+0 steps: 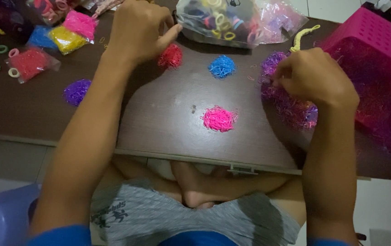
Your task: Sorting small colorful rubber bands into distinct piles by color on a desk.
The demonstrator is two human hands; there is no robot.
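**Small elastic bands sorted into colour heaps on a dark table**

Nearest the table's front edge lies a pink heap [219, 119] of tiny loops, untouched, well apart from both hands. Farther in, the right hand [316, 78] rests curled on a large mixed purple-and-pink heap [291, 105]; its fingers are bent narrow into the tangle, pinching at bands, though what sits between the tips cannot be told. That heap is loose and frizzy, spreading from under the hand toward the table edge. A blue heap [222, 66] sits between the hands. The left hand [138, 29] is farther back, fingers drawn together with the thumb out, just above a small red heap [171, 56] that lies under its fingertips. A purple heap [76, 91] lies off to the left, near packets of bands [49, 43]. A pink basket [373, 41] stands at the right and a clear bag of hair ties [223, 20] at the far edge
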